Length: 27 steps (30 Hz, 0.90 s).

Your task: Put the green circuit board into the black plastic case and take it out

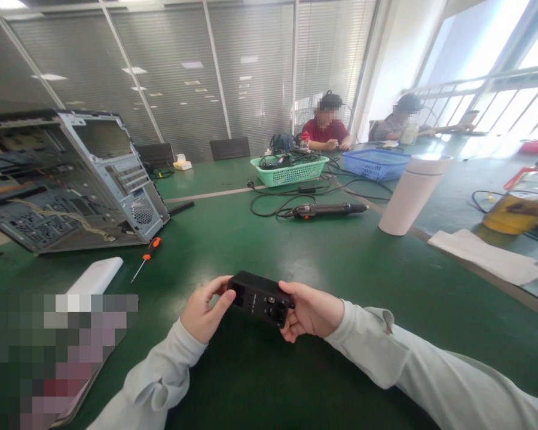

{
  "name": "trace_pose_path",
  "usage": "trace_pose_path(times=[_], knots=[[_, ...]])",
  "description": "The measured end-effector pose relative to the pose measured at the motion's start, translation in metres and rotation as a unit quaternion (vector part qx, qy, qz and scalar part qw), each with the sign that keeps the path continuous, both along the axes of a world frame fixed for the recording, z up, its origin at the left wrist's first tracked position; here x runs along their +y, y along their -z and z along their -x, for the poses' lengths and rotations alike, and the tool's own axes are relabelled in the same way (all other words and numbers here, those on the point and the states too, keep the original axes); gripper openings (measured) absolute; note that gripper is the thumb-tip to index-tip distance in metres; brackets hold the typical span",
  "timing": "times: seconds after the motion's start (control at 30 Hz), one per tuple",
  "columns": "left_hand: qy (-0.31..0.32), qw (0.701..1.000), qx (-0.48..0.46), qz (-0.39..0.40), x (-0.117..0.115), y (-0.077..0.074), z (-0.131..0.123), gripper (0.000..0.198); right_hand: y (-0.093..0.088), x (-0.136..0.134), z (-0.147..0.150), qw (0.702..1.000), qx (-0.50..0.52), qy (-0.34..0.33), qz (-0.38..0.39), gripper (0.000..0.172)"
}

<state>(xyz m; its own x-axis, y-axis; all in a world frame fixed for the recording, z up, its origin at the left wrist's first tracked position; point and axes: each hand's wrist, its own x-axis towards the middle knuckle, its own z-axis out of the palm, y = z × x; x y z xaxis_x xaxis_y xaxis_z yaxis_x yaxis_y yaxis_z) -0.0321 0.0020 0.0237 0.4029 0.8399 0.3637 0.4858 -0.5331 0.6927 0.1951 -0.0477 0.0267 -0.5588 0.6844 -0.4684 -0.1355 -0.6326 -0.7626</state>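
A small black electronic box (257, 300) is held just above the green table, with ports or sockets and small white markings on the face toward me. My left hand (210, 307) grips its left end, thumb on the front face. At the other end, my right hand (311, 309) closes around the box with the thumb on top and the fingers curled below. An orange-and-black screwdriver (149, 254) lies to the left of my hands. Beyond them rests a black electric screwdriver (329, 210) with its cable coiled beside it.
An open computer case (138, 206) stands at left, near a white block-shaped object (96, 275). A pale tumbler (407, 197) is at right by a white cloth (488, 257). Farther back are a green basket (291, 173) of cables, a blue basket (376, 167) and two people.
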Motion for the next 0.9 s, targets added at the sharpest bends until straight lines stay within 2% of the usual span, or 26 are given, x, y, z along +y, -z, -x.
trace_pose_path(times=[0.07,0.13,0.2,0.23,0.33,0.4,0.47,0.53,0.77,0.9], knots=[[0.011,1.000,-0.003,0.007,0.000,0.000,-0.001,0.043,-0.001,-0.002,0.002,1.000,0.015,-0.013,0.022,0.057],[0.008,1.000,-0.008,0.014,-0.001,-0.001,-0.002,0.042,0.000,-0.002,0.004,1.000,0.003,0.031,0.003,0.045],[0.007,1.000,-0.016,0.021,-0.002,-0.001,-0.004,0.042,0.003,0.000,0.004,0.994,-0.027,0.089,-0.052,0.032],[0.011,0.999,-0.021,0.026,-0.003,-0.001,-0.005,0.043,0.006,0.001,0.004,0.989,-0.045,0.111,-0.089,0.032],[0.036,0.998,-0.028,0.036,-0.006,-0.002,-0.007,0.045,0.012,0.003,-0.002,0.960,-0.104,0.134,-0.223,0.044],[0.040,0.998,-0.018,0.036,-0.008,-0.002,-0.009,0.045,0.015,0.003,-0.007,0.915,-0.154,0.142,-0.345,0.046],[0.036,0.999,0.000,0.028,-0.009,-0.002,-0.009,0.046,0.015,0.001,-0.012,0.847,-0.202,0.150,-0.469,0.040],[0.038,0.999,0.017,0.021,-0.009,-0.002,-0.009,0.049,0.013,-0.001,-0.014,0.786,-0.237,0.149,-0.551,0.035],[0.048,0.998,0.034,0.019,-0.004,0.004,-0.007,0.054,0.007,-0.004,-0.015,0.658,-0.325,0.128,-0.667,0.039],[0.050,0.998,0.044,0.008,-0.002,0.006,-0.006,0.048,0.010,-0.002,-0.015,0.629,-0.344,0.114,-0.688,0.043]])
